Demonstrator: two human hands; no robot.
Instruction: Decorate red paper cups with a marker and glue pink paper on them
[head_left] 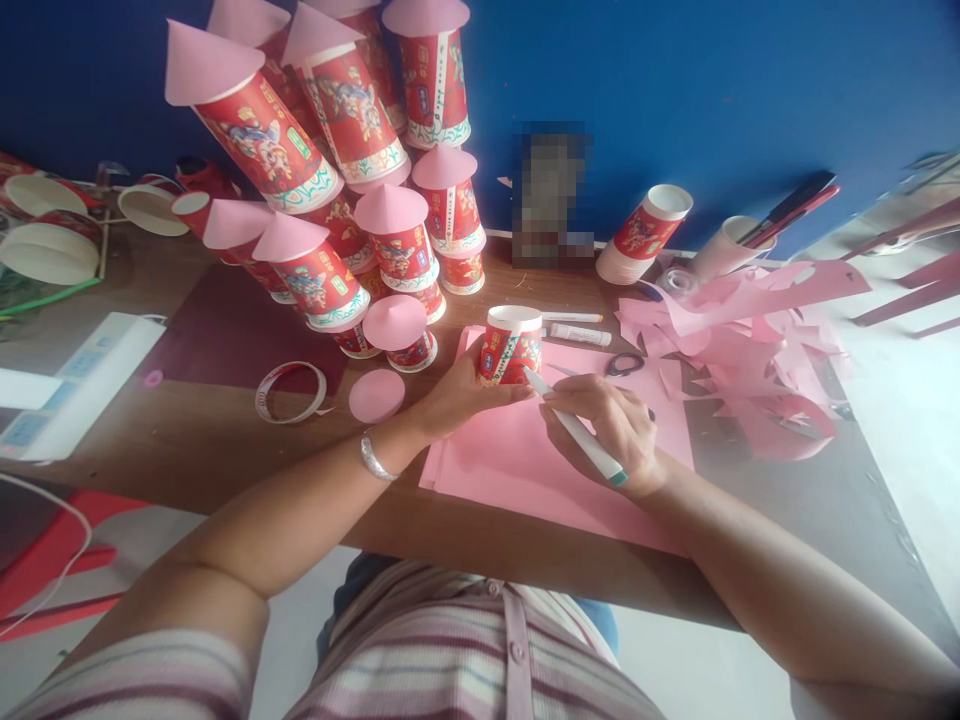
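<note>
A blue wall (712, 110) is standing behind the brown tabletop (397, 515). On the far left, many red cups (403, 250) are already wearing pink pointy hats (390, 208). In the middle, the left hand (466, 388) is gripping another red cup (510, 345) over pink paper (510, 450). The right hand (611, 420) is pinching a white marker (581, 435) beside it. This cup is showing green marks but wearing no hat, so it is looking unfinished.

One handheld cup (511, 345), one handheld marker (579, 431)

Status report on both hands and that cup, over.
Left hand gripping red cup. Right hand holding marker, tip at cup's side. Scissors nearby, not blocking marker.
</note>
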